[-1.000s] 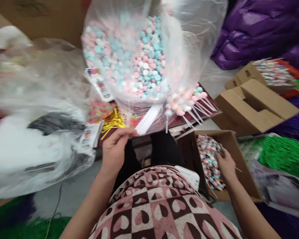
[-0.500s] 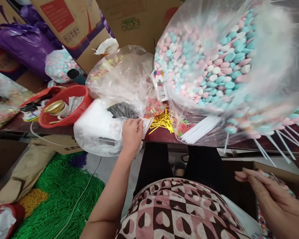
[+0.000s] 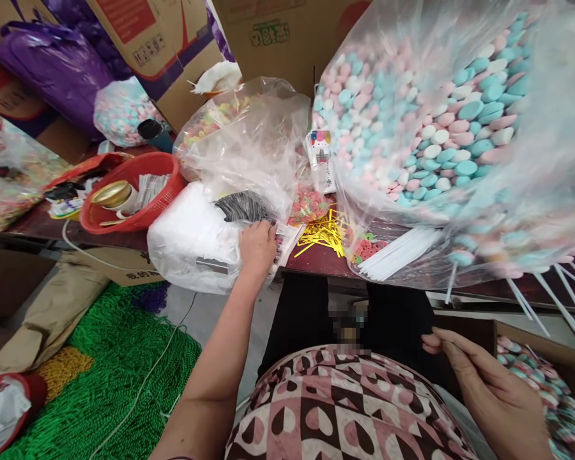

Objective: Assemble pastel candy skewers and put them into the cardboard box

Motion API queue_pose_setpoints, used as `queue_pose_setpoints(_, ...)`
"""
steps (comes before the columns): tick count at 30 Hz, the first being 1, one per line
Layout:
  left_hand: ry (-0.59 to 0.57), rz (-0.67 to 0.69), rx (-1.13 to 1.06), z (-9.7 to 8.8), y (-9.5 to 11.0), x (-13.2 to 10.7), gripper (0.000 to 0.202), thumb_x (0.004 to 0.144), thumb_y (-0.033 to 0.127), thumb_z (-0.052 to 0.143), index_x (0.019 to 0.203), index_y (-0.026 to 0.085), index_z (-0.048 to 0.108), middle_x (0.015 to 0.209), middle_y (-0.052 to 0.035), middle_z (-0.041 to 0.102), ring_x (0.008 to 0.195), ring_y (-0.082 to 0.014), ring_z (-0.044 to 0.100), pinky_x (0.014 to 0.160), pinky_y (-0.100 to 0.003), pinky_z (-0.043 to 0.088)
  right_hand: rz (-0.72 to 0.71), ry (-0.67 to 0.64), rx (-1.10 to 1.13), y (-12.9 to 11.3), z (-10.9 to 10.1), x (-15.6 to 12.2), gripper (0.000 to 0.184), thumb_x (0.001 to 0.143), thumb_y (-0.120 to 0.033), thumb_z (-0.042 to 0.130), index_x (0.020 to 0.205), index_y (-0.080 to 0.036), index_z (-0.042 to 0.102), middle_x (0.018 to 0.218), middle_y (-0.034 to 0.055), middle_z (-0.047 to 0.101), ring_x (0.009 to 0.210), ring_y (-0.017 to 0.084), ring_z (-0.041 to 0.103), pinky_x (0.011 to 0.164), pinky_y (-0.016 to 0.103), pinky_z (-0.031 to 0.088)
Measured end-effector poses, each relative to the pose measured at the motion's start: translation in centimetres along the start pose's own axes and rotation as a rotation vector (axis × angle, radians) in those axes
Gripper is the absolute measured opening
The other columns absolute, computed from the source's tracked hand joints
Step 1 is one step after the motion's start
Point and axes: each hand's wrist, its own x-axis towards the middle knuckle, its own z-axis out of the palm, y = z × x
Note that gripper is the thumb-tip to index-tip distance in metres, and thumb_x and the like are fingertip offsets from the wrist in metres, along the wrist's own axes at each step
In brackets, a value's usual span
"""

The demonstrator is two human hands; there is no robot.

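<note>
My left hand (image 3: 257,249) reaches to the table edge, its fingers curled down at the right side of a white plastic bag pack (image 3: 184,239). The fingertips are hidden, so what they grip there cannot be made out. Beside them lie white-edged sheets or sachets (image 3: 287,243) and a small heap of yellow twist ties (image 3: 323,235). My right hand (image 3: 491,383) hangs in front of my body at the lower right, thumb and fingers pressed together, nothing visible in them. Near it stands a carton (image 3: 474,329) of wrapped pink, blue and white sweets (image 3: 546,377).
A big clear bag of pastel sweets (image 3: 441,144) fills the table's right side. White sticks (image 3: 400,252) and marshmallow-like pops on sticks (image 3: 460,255) lie before it. A red basket (image 3: 167,188) stands left. Green cord (image 3: 124,377) covers the floor; cartons (image 3: 273,45) line the back.
My right hand has moved left, towards my body, from beside the carton. My left hand stays at the bag pack, its fingers now lower over it. The view has shifted slightly.
</note>
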Motion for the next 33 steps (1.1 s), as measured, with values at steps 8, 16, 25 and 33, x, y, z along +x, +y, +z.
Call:
queue_pose_setpoints(8,0.152,0.461,-0.605,-3.4,4.6,-4.5,0.015,0.096,0.026,0.047,0.093,0.020,0.060,0.090,-0.0052,0.066,0.089,-0.0148,0.061,0.082,-0.026,0.046,0.156,-0.293,0.444,-4.6,3.2,3.1,0.042,0.074,-0.057,0.071,0.099,-0.024,0.075,0.090,0.0103,0.078,0.080,0.026,0.074,0.082,0.043,0.059)
queue_pose_setpoints(16,-0.180,0.628,-0.728,-2.2,10.4,-7.5,0.023,0.094,0.035,0.051,0.088,0.021,0.068,0.096,-0.0075,0.067,0.088,-0.0152,0.063,0.081,-0.026,0.049,0.124,-0.466,0.601,-8.9,6.1,7.1,0.038,0.070,-0.054,0.078,0.072,-0.017,0.071,0.070,0.0043,0.072,0.064,0.014,0.065,0.063,0.026,0.052)
queue_pose_setpoints(25,-0.812,-0.236,-1.398,-1.7,11.0,-7.6,0.038,0.071,0.047,0.075,0.093,0.016,0.067,0.076,0.0003,0.062,0.064,-0.0104,0.053,0.064,-0.023,0.044,-0.082,-0.126,0.641,-7.1,6.0,6.3,0.019,0.072,-0.039,0.078,0.075,-0.024,0.068,0.072,-0.0017,0.070,0.072,0.016,0.065,0.078,0.034,0.054)
queue_pose_setpoints(33,-0.631,0.119,-1.043,-3.1,10.8,-7.2,0.026,0.084,0.040,0.061,0.069,0.018,0.057,0.064,0.0037,0.054,0.062,-0.0097,0.044,0.060,-0.022,0.034,0.005,-0.332,0.628,-7.7,5.3,7.0,0.024,0.067,-0.039,0.082,0.078,-0.021,0.070,0.070,-0.0016,0.067,0.062,0.013,0.059,0.063,0.027,0.049)
